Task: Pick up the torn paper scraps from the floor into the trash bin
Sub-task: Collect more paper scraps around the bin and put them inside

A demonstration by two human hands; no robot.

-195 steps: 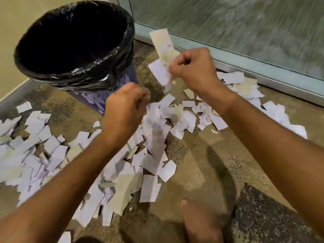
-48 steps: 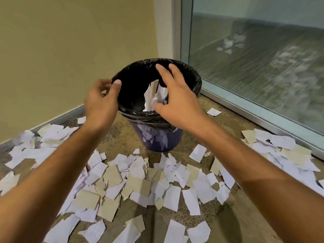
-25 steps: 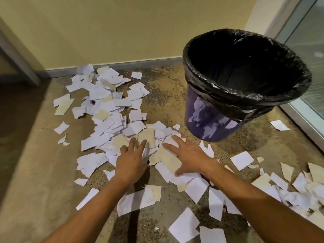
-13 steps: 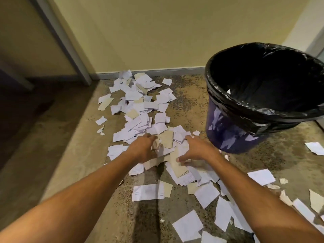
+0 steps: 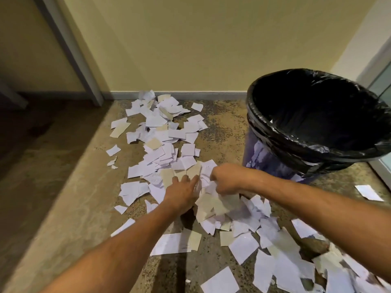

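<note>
Torn white and tan paper scraps (image 5: 160, 149) lie strewn over the mottled floor, from the back wall to the front right corner. A purple trash bin (image 5: 313, 132) with a black liner stands at the right, a few scraps visible deep inside. My right hand (image 5: 227, 179) curls its fingers round a bunch of scraps (image 5: 215, 203) just left of the bin's base. Beside it, my left hand (image 5: 182, 192) presses its fingers against the same bunch from the left.
A yellow wall with a grey skirting board (image 5: 211, 95) closes the back. A grey door frame (image 5: 69, 49) runs down at the left. A glass panel's frame (image 5: 380, 166) lies behind the bin at the right edge.
Both hands have drawn together, gathering scraps between them, and the right hand has closed its fingers on a bunch. The view has shifted slightly toward the bin.
</note>
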